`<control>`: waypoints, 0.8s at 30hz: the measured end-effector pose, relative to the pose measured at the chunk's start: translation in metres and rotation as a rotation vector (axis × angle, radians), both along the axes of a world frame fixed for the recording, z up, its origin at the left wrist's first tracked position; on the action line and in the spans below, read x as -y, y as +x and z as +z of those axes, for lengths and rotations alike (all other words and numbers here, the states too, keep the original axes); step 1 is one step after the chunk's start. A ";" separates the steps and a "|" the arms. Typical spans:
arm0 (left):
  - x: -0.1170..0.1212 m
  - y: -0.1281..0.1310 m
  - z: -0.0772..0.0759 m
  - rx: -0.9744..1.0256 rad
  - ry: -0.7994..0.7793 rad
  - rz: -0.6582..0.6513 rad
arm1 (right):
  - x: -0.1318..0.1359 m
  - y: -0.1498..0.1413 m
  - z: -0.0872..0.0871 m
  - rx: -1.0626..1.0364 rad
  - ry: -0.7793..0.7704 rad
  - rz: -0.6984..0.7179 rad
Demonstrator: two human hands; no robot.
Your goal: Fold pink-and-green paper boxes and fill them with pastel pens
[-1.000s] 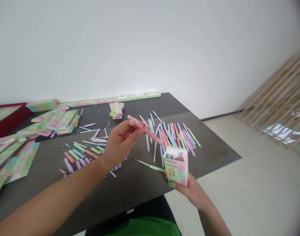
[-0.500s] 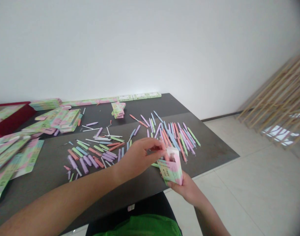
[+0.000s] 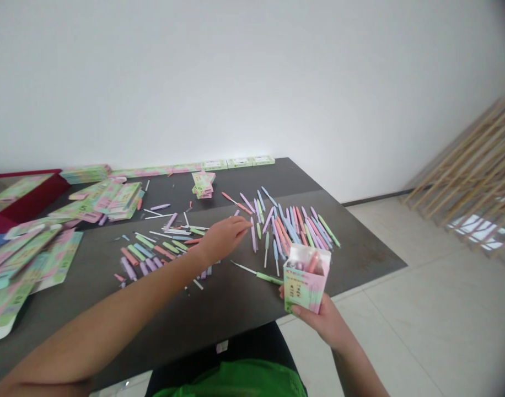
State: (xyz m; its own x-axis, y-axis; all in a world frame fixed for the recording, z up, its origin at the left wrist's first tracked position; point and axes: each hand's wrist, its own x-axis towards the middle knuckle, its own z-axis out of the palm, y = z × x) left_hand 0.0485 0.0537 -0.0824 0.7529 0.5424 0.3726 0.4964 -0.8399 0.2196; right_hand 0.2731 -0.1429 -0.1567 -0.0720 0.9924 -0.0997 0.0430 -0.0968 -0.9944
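Observation:
In my right hand (image 3: 318,320) is a small pink-and-green paper box (image 3: 304,286), tilted slightly, with its top open towards me. An orange pen (image 3: 313,262) pokes up inside it; what else lies in the box is hard to make out. My left hand (image 3: 225,237) hovers over the table, fingers stretched forward, with no object visible in them. Its fingertips are beside a purple pen (image 3: 253,236) at the left edge of the spread of pastel pens (image 3: 296,223). A green pen (image 3: 269,278) with a white refill lies just left of the box.
Loose pen barrels and white refills (image 3: 161,248) are scattered on the dark table (image 3: 173,325). Flattened printed boxes (image 3: 33,270) and a dark red tray (image 3: 33,196) occupy the left. Small boxes (image 3: 203,184) stand farther back. Wooden slats (image 3: 467,176) lean at the right.
My left hand carried the orange pen into the box, let it go and moved back left to the loose pens. My right hand still holds the box, now more upright.

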 end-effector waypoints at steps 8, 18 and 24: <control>-0.035 0.022 -0.059 -0.171 -0.013 -0.313 | 0.001 -0.007 0.002 0.055 -0.024 0.000; -0.001 -0.003 0.028 0.480 -0.031 0.061 | -0.001 -0.006 -0.004 0.056 -0.044 -0.005; 0.075 0.001 0.075 0.978 -0.580 -0.048 | -0.008 -0.014 -0.002 0.078 -0.039 0.037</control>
